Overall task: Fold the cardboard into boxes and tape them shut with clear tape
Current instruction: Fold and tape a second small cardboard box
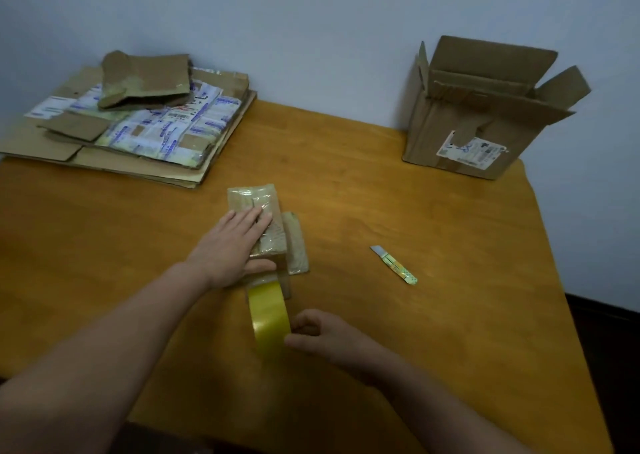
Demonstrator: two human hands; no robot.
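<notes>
Head view: box (258,225), glossy with tape, central on the bench (415,211). On it the left hand (230,245) presses, fingers straight, together. Curled fingers of the right hand (322,335) pinch the yellowish tape roll (268,318) beside it.

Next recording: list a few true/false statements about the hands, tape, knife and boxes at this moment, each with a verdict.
1. The left hand lies flat on the small box. True.
2. The right hand holds the knife. False: it grips the tape roll; the knife lies apart on the table.
3. The large box at the back right is taped shut. False: its top flaps stand open.
4. Flattened cardboard is stacked at the table's back left. True.
</notes>
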